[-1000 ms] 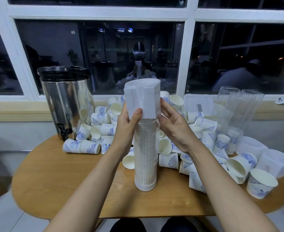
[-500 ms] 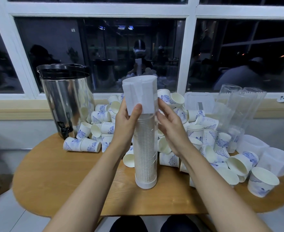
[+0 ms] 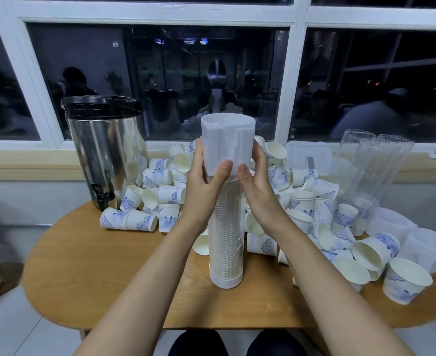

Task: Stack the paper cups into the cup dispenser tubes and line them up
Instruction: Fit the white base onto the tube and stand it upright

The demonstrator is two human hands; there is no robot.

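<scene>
A: Where does the cup dispenser tube (image 3: 226, 253) stand?
B: Upright on the surface (image 3: 96, 265), filled with stacked cups (image 3: 226, 206).
A: And the fingers?
B: Those of the left hand (image 3: 204, 186) and right hand (image 3: 256, 186) grasp its white cap (image 3: 227, 145) from either side (thumbs on the front lower edge).

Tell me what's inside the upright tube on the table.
A stack of nested cups fills the tube up to the white cap, held by the left hand and right hand. Inside the cap is hidden.
</scene>
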